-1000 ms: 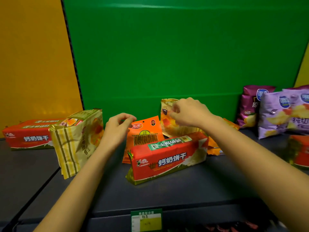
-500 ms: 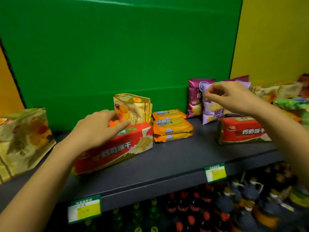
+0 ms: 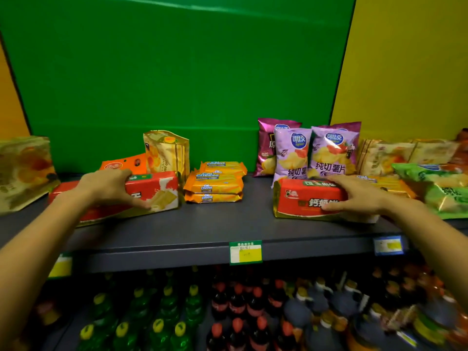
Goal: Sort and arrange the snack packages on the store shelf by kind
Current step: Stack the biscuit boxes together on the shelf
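On the grey shelf [image 3: 202, 231] my left hand [image 3: 111, 187] grips a long red biscuit pack [image 3: 154, 192] lying at the left. My right hand [image 3: 354, 196] grips a second red biscuit pack [image 3: 301, 198] at the right. Between them lies a stack of orange cheese cracker packs [image 3: 215, 182]. A gold pouch [image 3: 167, 152] and an orange pouch [image 3: 124, 163] stand behind the left pack. Two lilac chip bags [image 3: 316, 153] and a magenta chip bag [image 3: 266, 148] stand behind the right pack.
A large gold bag [image 3: 22, 171] leans at the far left. Pale gold bags [image 3: 395, 154] and green bags [image 3: 438, 188] crowd the far right. Price tags [image 3: 245, 252] hang on the shelf's front edge. Bottles [image 3: 228, 307] fill the lower shelf. A green back panel [image 3: 177, 72] stands behind.
My view has swung right along the shelf. My left hand closed on the left red pack. My right hand dropped from the lilac chip bags onto the right red pack.
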`<state>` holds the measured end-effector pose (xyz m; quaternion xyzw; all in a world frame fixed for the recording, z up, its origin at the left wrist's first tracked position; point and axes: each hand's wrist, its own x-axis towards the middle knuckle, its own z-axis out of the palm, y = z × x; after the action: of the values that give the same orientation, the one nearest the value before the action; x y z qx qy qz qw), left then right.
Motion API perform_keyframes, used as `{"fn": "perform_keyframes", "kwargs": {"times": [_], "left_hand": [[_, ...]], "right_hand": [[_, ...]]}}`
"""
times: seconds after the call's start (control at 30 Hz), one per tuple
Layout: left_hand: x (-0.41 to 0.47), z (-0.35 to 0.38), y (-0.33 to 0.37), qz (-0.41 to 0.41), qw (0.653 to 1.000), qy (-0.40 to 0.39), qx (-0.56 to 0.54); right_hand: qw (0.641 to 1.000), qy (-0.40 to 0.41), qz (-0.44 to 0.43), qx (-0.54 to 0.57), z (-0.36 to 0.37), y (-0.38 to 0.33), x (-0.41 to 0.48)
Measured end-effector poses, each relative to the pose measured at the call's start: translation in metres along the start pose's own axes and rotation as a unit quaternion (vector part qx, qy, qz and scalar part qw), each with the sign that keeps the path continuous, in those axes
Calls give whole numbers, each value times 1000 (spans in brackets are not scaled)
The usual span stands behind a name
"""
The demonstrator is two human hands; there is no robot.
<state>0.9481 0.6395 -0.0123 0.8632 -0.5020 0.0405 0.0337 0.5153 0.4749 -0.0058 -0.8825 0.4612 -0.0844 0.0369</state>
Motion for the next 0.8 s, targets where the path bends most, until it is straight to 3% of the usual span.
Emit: {"fn": "perform_keyframes", "kwargs": {"times": [0.17,0.43,0.6,0.8], "left_hand": [[-11,-1,7,2,1000,22,3],[-43,12,8,31,978,207,14],[-65,-11,-5,4,957,286,-48],[-106,-36,-42,-4,951,307,-31]], "right_hand": [[1000,-6,-9,-28,1,8,5],[995,50,-5,-83,0,3,3],[987,130,-67,-66,-14,-34,6],[977,159,-141,-2,-26,-109,7]]}}
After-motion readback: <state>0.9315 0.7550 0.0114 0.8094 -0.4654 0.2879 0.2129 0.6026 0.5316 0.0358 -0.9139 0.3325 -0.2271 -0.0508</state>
